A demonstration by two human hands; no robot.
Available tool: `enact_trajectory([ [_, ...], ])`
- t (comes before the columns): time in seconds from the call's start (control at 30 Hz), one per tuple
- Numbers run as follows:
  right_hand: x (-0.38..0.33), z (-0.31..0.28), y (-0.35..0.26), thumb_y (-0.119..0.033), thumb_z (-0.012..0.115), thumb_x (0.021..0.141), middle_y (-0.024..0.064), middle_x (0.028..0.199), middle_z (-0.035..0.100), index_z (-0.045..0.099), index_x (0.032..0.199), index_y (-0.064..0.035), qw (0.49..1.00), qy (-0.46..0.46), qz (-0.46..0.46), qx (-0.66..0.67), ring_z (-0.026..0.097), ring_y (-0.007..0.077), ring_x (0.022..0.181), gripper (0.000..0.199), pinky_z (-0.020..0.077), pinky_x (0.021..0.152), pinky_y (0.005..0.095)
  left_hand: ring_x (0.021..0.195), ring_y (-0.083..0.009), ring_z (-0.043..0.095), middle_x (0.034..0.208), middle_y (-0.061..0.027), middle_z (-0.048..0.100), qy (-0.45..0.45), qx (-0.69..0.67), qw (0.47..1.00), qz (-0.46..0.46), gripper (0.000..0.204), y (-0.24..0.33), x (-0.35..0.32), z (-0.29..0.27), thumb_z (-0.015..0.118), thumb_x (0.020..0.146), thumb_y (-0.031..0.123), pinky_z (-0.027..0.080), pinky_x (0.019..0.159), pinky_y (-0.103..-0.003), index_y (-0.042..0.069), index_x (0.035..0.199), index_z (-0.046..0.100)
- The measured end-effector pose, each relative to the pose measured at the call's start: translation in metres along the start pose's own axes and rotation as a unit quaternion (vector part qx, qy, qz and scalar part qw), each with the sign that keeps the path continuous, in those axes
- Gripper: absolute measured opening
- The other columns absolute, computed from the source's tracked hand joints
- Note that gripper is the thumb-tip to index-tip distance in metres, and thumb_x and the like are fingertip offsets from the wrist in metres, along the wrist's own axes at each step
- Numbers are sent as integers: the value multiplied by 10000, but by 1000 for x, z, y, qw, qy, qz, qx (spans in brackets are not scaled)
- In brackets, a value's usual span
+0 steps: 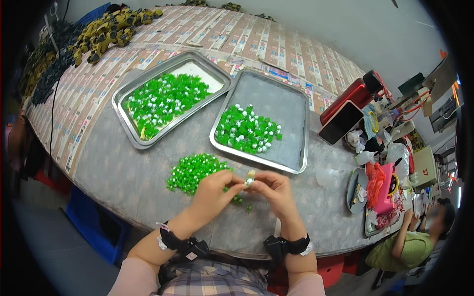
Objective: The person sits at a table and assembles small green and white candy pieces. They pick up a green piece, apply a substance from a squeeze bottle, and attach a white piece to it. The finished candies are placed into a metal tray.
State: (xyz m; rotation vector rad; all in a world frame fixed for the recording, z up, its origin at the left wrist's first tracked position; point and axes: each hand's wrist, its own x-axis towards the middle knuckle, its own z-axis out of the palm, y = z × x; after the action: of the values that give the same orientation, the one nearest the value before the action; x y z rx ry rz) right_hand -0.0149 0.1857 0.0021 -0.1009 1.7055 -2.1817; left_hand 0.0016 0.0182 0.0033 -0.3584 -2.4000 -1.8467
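My left hand [213, 191] and my right hand [277, 193] meet above the grey tabletop, thumbs and fingers pinched together. Between their fingertips is a small white ball-shaped piece [250, 181]; its finer detail is too small to make out. A pale yellowish wrap shows at the right index fingertip. Beside and partly behind my left hand lies a heap of small green pieces with white bits [193, 172]. Beyond the hands, a metal tray [291, 103] holds green pieces with white balls [247, 129] in its near left part.
At the far left, a second metal tray [123, 116] holds many green and white pieces. On the right are a phone [341, 122], a red flask [348, 98], a grey plate [353, 192] and a pink container [386, 190]. A person in green [407, 249] sits at the right.
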Motion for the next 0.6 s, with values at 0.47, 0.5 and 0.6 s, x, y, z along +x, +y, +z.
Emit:
enact_trajectory([
  [0.47,-13,-2,-9,-146,624,664,82,639,558,552,789,-47,820,-124,-86,-552,554,197,581,175,429,534,293,665,-76,541,802,-28,570,192,-544,802,-155,203,-6,45,-67,531,805,149,483,611,-196,36,973,515],
  [0.5,-13,-2,-11,-129,620,676,67,633,557,544,774,-41,861,-92,-75,-494,554,173,572,152,429,524,279,665,-79,541,804,-28,571,166,-527,819,-156,217,-4,37,-54,539,800,152,482,613,-199,38,982,513],
  [0.6,-9,0,-14,-49,597,727,7,627,554,512,697,-21,970,-1,-54,-235,538,72,548,95,422,485,198,708,-81,544,844,-37,583,15,-379,913,-149,244,3,12,-18,550,788,119,464,642,-211,34,1015,522],
])
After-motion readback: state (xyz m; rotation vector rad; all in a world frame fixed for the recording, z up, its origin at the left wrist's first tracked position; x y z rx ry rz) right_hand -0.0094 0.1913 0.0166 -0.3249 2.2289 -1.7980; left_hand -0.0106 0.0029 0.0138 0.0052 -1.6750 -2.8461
